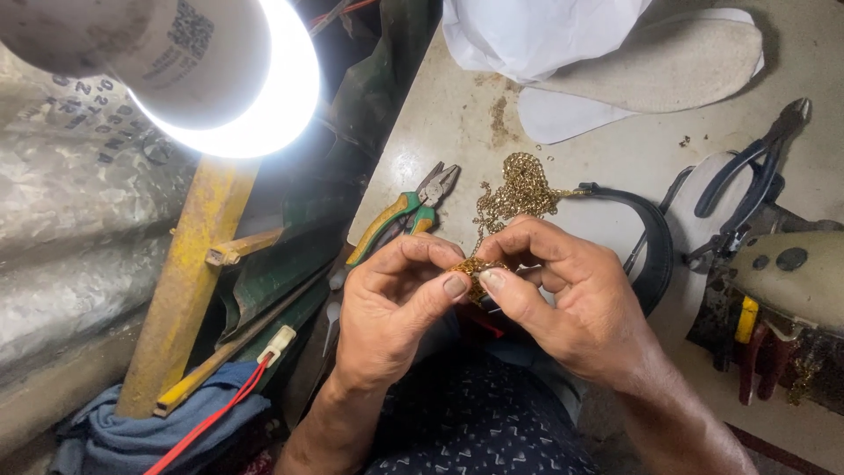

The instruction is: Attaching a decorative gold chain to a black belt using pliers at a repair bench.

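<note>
A gold chain (520, 189) lies heaped on the pale worktable (457, 114) and runs down into my hands. My left hand (391, 308) and my right hand (563, 295) meet over my lap, thumbs and forefingers pinching a bunched part of the chain between them. The chain's far end joins a black curved strap (655, 237) lying on the table just right of my right hand.
Green and orange handled pliers (406, 214) lie left of the chain. Blue handled pliers (756, 167) rest at right near a sewing machine (791, 273). Pale insoles (651, 66) and white cloth (536, 31) sit at the back. A bright lamp (237, 79) hangs at upper left.
</note>
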